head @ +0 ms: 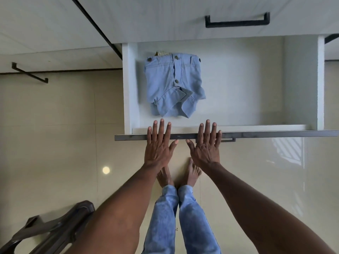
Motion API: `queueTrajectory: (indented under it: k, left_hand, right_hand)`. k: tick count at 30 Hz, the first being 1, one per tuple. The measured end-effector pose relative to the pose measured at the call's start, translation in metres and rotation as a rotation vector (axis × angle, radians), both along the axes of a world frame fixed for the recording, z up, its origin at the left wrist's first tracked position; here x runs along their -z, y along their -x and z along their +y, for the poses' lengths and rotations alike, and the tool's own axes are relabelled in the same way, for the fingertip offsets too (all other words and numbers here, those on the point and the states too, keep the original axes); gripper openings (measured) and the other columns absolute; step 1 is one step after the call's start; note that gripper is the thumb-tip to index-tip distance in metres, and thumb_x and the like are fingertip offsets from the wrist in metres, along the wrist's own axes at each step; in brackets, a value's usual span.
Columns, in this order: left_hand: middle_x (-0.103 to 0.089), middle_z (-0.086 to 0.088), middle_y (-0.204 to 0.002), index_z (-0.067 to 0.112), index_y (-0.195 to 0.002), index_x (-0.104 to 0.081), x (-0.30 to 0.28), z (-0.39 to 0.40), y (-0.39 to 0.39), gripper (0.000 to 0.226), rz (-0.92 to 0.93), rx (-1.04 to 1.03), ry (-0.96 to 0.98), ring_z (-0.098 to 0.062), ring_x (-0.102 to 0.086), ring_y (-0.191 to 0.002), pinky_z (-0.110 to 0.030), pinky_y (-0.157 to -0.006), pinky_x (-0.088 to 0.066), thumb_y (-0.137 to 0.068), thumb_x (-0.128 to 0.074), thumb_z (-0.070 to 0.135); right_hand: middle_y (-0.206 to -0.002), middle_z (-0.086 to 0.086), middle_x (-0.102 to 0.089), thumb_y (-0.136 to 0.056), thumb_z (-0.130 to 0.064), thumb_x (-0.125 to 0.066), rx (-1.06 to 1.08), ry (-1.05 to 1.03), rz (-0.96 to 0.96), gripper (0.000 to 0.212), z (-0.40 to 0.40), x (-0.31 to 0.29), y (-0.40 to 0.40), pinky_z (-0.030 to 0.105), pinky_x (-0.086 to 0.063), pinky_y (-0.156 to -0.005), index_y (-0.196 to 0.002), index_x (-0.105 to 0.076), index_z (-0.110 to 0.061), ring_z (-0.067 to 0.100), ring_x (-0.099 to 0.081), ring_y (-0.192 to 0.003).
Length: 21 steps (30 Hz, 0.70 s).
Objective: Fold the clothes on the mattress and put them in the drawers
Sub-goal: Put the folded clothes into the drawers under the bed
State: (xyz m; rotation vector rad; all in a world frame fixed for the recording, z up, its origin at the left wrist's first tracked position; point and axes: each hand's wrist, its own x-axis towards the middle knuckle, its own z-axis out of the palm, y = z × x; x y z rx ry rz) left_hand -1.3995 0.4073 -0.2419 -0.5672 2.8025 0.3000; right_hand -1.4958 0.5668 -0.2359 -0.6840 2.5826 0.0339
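A folded light-blue buttoned shirt [174, 85] lies in the left half of an open white drawer [256, 88]. A patterned piece of cloth peeks out from under its far edge. My left hand [158, 143] and my right hand [206, 145] are flat, fingers spread, over the grey top edge of the drawer's front panel [275, 134], side by side. Neither hand holds anything. The mattress is out of view.
A closed drawer with a black handle [237, 22] sits above the open one. Another black handle [29, 73] is on the cabinet at left. A dark wooden furniture piece [55, 230] stands at bottom left. My bare feet stand on the glossy beige tiles [55, 134].
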Motion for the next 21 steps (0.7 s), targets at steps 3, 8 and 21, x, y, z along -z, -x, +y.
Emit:
queueTrajectory:
  k: [3,8,21]
  left_hand:
    - [-0.012,-0.017,-0.163,0.013,-0.156,-0.011,0.004,-0.019,0.022,0.072,0.024,0.021,0.009,-0.035,-0.006,-0.150,-0.053,-0.120,-0.010,-0.100,-0.021,0.057]
    - [-0.018,-0.018,-0.161,0.012,-0.155,-0.019,0.007,-0.059,0.081,0.070,0.064,0.028,0.044,-0.036,-0.015,-0.149,-0.052,-0.120,-0.013,-0.101,-0.020,0.056]
    - [0.003,-0.022,-0.162,-0.003,-0.153,0.000,0.008,-0.078,0.180,0.082,0.136,-0.247,-0.130,-0.033,0.004,-0.151,-0.042,-0.123,0.000,-0.101,-0.039,0.048]
  right_hand:
    - [-0.156,0.008,0.032,-0.100,-0.062,-0.012,-0.024,-0.031,-0.004,0.077,-0.015,0.002,0.027,0.049,0.024,-0.115,-0.151,0.017,-0.012,0.029,0.030,-0.145]
    - [-0.154,0.008,0.036,-0.100,-0.061,-0.010,-0.006,0.012,0.058,0.076,-0.055,0.002,0.081,0.050,0.019,-0.118,-0.148,0.022,-0.011,0.029,0.031,-0.145]
    - [-0.163,0.011,0.018,-0.104,-0.044,-0.030,0.449,0.268,-0.221,0.075,-0.146,0.003,0.180,0.042,0.009,-0.121,-0.155,0.011,-0.006,0.028,0.020,-0.149]
